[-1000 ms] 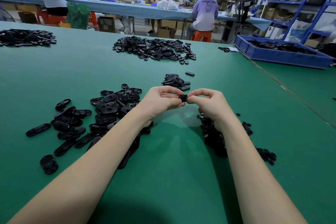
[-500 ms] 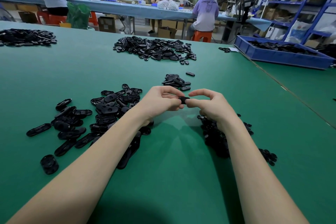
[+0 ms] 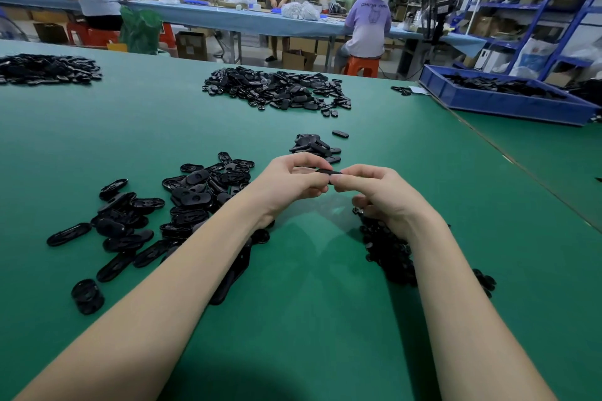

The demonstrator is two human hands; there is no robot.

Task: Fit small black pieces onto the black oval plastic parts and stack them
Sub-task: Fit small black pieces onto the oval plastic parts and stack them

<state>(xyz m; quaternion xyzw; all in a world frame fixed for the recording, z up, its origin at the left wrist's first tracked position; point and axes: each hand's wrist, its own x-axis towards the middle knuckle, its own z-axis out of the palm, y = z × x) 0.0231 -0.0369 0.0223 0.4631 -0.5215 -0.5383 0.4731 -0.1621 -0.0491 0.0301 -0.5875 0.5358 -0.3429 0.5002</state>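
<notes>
Both hands, left (image 3: 290,184) and right (image 3: 381,195), are pinching one oval part (image 3: 325,171) between fingertips, holding it above the green table (image 3: 309,319). Loose ovals (image 3: 182,202) are lying left, small pieces (image 3: 387,251) piling under the right wrist. Workers are sitting at a blue bench (image 3: 228,15) behind; a blue bin (image 3: 508,101) is sitting far right.

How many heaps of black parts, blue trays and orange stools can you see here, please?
Heaps of black parts on the green table: 5
Blue trays: 1
Orange stools: 2
Total: 8
</notes>
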